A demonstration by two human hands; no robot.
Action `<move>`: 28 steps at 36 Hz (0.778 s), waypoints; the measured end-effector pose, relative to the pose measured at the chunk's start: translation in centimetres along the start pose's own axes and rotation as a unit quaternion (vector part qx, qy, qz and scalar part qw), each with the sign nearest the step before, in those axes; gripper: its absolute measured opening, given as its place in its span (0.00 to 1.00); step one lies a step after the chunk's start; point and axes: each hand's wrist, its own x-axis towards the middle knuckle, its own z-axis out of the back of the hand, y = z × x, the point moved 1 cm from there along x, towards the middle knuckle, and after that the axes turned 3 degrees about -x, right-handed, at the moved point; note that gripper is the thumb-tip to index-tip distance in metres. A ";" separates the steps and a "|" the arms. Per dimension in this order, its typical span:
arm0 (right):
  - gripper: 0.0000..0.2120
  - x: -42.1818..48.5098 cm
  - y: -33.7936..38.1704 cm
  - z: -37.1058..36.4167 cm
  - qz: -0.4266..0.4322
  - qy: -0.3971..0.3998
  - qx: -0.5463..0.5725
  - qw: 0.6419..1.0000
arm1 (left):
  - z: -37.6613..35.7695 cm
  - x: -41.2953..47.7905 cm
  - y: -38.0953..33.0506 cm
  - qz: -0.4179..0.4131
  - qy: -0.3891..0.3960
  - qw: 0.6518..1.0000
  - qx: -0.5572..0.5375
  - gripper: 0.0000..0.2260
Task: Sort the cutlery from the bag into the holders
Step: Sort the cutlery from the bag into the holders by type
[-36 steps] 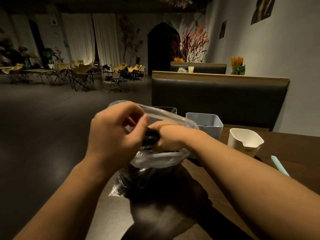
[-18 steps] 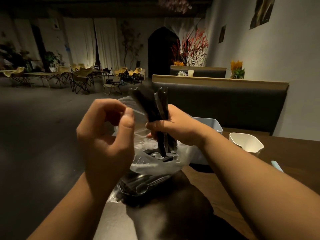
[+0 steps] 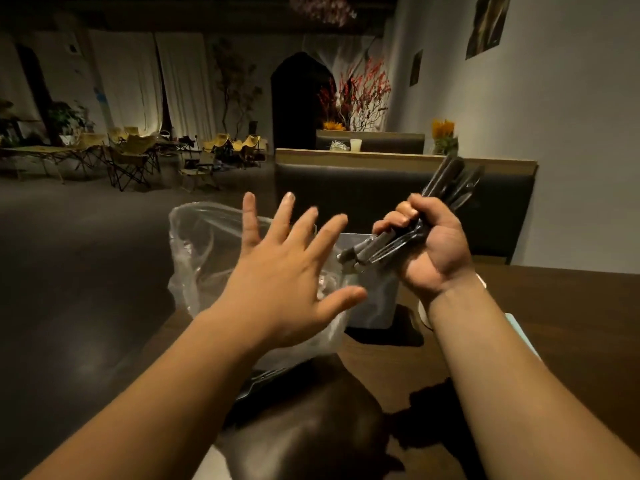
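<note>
My right hand (image 3: 429,251) grips a bundle of dark cutlery (image 3: 446,183) in its fist, handles pointing up and right, fork tines sticking out to the left at the bottom. It is raised above the grey holder (image 3: 377,299). My left hand (image 3: 280,271) hovers with fingers spread in front of the clear plastic bag (image 3: 194,251), holding nothing. The bag stands on the dark wooden table (image 3: 561,306), and more cutlery lies in its bottom, mostly hidden behind my left forearm. A white holder (image 3: 423,315) peeks out behind my right wrist.
A pale blue strip (image 3: 519,332) lies on the table right of my right arm. A dark padded bench back (image 3: 346,192) stands just beyond the table. The table's left edge drops to open floor. Folding chairs stand far off at the left.
My right hand lifted the cutlery bundle out of the bag and swung it up to the right. My left hand let go of the bag's rim and spread open.
</note>
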 end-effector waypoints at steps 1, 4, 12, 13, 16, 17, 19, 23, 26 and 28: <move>0.09 -0.3 0.2 0.9 -0.003 -0.011 0.011 1.000 | -0.7 0.3 -0.2 -0.002 0.056 0.998 0.032 0.40; 0.11 -1.4 -0.1 3.7 -0.016 -0.051 0.008 0.999 | -2.4 0.1 -0.7 -0.002 0.203 0.975 0.087 0.41; 0.04 -3.1 -2.2 8.3 -0.035 -0.069 -0.006 0.997 | -2.4 -1.9 -2.7 -0.031 0.124 0.992 -0.001 0.34; 0.03 -3.2 -2.3 8.6 -0.039 -0.067 -0.012 0.997 | -2.0 -2.0 -3.6 -0.059 0.047 0.993 -0.088 0.35; 0.03 -3.7 -2.1 8.8 -0.045 -0.052 -0.032 0.997 | -1.3 -1.3 -7.2 -0.064 -0.003 0.902 -0.427 0.30; 0.03 -4.0 -2.0 8.8 -0.045 -0.047 -0.034 0.997 | -2.2 -0.9 -8.4 -0.052 0.012 0.859 -0.509 0.30; 0.02 -4.8 -1.9 9.0 -0.049 -0.044 -0.025 0.997 | -4.8 0.1 -10.1 -0.006 0.042 0.800 -0.598 0.39; 0.03 -5.3 -3.1 10.3 -0.071 -0.042 -0.010 0.997 | -9.3 1.1 -10.2 0.080 0.162 0.700 -0.691 0.49; 0.04 -4.9 -4.3 10.6 -0.068 -0.078 -0.094 0.990 | -11.5 1.3 -9.9 0.134 0.188 0.644 -0.730 0.41; 0.03 -4.8 -4.7 10.6 -0.052 -0.103 -0.208 0.971 | -12.7 1.1 -9.8 0.153 0.209 0.600 -0.757 0.33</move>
